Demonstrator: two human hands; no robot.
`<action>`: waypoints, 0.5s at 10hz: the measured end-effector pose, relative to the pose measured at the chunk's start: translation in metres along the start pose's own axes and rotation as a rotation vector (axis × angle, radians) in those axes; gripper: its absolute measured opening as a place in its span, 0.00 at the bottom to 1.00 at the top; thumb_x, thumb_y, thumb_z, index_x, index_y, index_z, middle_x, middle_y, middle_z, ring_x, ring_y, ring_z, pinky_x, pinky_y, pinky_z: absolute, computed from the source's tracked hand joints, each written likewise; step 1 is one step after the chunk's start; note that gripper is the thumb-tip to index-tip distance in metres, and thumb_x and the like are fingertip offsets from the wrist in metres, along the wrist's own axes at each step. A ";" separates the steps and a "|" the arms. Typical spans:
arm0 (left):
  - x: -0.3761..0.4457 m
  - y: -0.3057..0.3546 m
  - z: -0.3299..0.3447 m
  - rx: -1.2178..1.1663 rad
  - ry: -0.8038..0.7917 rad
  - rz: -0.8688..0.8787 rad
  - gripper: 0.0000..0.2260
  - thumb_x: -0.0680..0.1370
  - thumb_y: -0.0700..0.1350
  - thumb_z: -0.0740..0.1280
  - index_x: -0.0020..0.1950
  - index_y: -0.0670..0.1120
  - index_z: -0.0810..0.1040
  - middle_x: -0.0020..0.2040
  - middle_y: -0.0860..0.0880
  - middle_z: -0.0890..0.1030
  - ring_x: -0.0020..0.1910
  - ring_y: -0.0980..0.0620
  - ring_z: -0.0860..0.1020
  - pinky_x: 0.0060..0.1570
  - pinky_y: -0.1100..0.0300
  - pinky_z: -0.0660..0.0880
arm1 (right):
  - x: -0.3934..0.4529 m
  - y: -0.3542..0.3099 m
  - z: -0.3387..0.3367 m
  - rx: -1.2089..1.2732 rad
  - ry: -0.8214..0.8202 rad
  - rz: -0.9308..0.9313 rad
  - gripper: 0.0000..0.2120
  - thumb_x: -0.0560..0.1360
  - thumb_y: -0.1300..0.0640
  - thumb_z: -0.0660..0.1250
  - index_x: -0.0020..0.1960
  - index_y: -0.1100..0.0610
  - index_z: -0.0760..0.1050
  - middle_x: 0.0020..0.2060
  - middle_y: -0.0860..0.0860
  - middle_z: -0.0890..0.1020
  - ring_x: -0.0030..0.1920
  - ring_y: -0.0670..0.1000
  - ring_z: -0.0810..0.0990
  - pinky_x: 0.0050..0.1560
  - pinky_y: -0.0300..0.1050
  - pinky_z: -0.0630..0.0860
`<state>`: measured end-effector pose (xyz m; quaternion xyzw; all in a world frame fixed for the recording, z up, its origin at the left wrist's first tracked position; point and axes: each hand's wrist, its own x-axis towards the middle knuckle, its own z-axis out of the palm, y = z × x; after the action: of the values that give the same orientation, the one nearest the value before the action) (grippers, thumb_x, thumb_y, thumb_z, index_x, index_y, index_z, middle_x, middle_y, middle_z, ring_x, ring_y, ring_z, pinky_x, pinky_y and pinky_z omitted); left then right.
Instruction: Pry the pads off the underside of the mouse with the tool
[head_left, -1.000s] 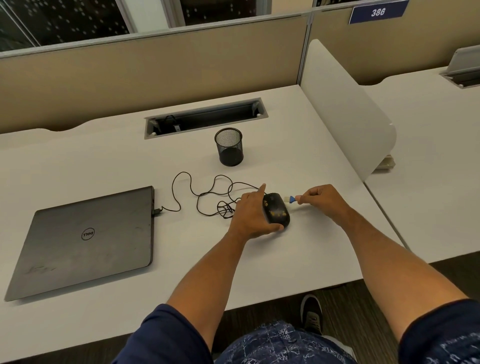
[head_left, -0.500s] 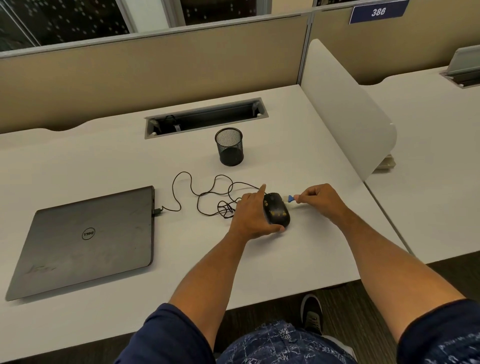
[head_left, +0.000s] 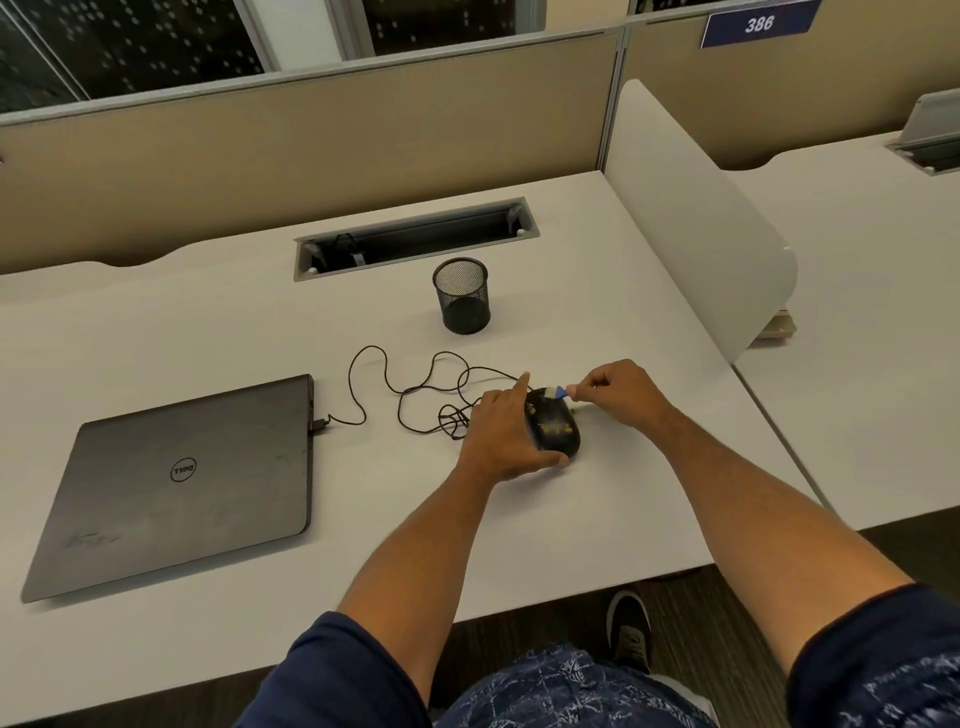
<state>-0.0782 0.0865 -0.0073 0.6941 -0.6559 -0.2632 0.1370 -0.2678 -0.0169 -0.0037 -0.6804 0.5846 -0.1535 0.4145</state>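
Note:
A black wired mouse lies upside down on the white desk, its underside with a yellowish label facing up. My left hand grips it from the left side, index finger stretched along its far edge and thumb at its near end. My right hand pinches a small blue pry tool, whose tip touches the far end of the mouse's underside. The pads are too small to make out.
The mouse's black cable loops left to a closed grey laptop. A black mesh pen cup stands behind the mouse, and a cable slot lies further back. A white divider panel borders the desk on the right.
My right hand has moved left with the blue tool, bringing its tip from just off the mouse onto the far end of its underside. The left hand kept its hold.

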 end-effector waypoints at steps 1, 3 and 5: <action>0.001 0.000 -0.001 0.004 -0.016 -0.008 0.57 0.63 0.67 0.77 0.82 0.47 0.53 0.75 0.47 0.69 0.73 0.44 0.66 0.73 0.47 0.64 | 0.002 -0.002 0.000 -0.057 0.092 0.063 0.13 0.73 0.45 0.75 0.40 0.55 0.85 0.35 0.49 0.83 0.41 0.53 0.82 0.43 0.50 0.77; 0.000 0.000 -0.001 0.001 -0.008 -0.006 0.57 0.63 0.67 0.78 0.82 0.47 0.53 0.75 0.46 0.69 0.73 0.44 0.66 0.73 0.47 0.63 | -0.004 0.001 -0.009 0.060 -0.029 0.058 0.11 0.71 0.50 0.78 0.38 0.58 0.87 0.40 0.60 0.86 0.42 0.53 0.79 0.44 0.47 0.71; 0.000 0.000 -0.001 0.003 -0.015 0.001 0.57 0.63 0.66 0.78 0.82 0.47 0.53 0.76 0.46 0.69 0.73 0.44 0.65 0.73 0.47 0.63 | -0.016 0.001 -0.020 0.204 -0.064 0.073 0.09 0.69 0.54 0.80 0.39 0.60 0.88 0.29 0.49 0.81 0.36 0.50 0.72 0.39 0.45 0.69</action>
<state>-0.0773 0.0861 -0.0065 0.6920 -0.6576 -0.2673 0.1315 -0.2871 -0.0103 0.0121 -0.6174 0.5769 -0.1749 0.5054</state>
